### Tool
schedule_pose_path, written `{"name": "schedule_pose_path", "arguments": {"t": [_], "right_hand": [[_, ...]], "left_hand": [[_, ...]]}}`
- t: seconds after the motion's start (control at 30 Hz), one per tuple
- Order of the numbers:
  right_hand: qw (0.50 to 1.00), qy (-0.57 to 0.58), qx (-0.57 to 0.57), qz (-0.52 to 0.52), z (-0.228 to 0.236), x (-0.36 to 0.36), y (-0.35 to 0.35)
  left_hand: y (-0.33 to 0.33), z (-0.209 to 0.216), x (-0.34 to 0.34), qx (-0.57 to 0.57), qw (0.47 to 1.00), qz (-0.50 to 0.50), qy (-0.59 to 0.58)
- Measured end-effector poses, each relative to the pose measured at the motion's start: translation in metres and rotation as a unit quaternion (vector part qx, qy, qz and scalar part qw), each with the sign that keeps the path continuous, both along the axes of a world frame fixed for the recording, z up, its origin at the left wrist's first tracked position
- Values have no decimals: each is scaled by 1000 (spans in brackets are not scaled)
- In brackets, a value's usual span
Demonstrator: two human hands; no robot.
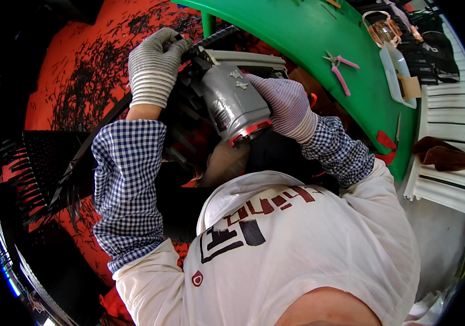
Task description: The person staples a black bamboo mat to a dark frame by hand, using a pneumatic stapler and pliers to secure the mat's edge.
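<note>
A grey power tool with a rounded motor housing (229,98) and a red ring at its near end sits in front of me. My right hand (288,106), in a striped knit glove, is closed at the right side of this tool; its fingertips are hidden. Beyond the tool's far left end, my left hand (156,61), gloved the same way, has thumb and fingers pinched together on a dark strip-like piece (188,54). Most of that piece blends into the dark parts around it.
Black scraps (88,81) litter the red floor (47,76). A green table (308,32) curves along the right, bearing pink-handled pliers (341,70), a pale plastic tray (393,76) and a red cloth strip (386,146). A dark perforated crate (53,157) stands left.
</note>
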State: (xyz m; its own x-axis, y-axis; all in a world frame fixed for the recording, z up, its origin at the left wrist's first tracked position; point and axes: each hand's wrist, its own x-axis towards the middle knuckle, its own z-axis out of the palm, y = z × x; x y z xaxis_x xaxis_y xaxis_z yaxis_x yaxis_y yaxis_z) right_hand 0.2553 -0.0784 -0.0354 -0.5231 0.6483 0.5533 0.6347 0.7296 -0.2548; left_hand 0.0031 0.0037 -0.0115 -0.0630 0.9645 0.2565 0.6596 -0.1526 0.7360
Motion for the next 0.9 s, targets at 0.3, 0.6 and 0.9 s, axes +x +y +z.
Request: {"name": "schedule_pose_path", "arguments": {"t": [0.3, 0.6, 0.9], "right_hand": [[998, -49, -21, 36, 4, 0, 4], [996, -77, -32, 26, 4, -6, -3], [995, -92, -41, 3, -2, -6, -6]], "left_hand": [[4, -3, -1, -22, 999, -10, -39], [0, 4, 0, -16, 999, -10, 31], [-2, 3, 0, -1, 999, 0, 36]]}}
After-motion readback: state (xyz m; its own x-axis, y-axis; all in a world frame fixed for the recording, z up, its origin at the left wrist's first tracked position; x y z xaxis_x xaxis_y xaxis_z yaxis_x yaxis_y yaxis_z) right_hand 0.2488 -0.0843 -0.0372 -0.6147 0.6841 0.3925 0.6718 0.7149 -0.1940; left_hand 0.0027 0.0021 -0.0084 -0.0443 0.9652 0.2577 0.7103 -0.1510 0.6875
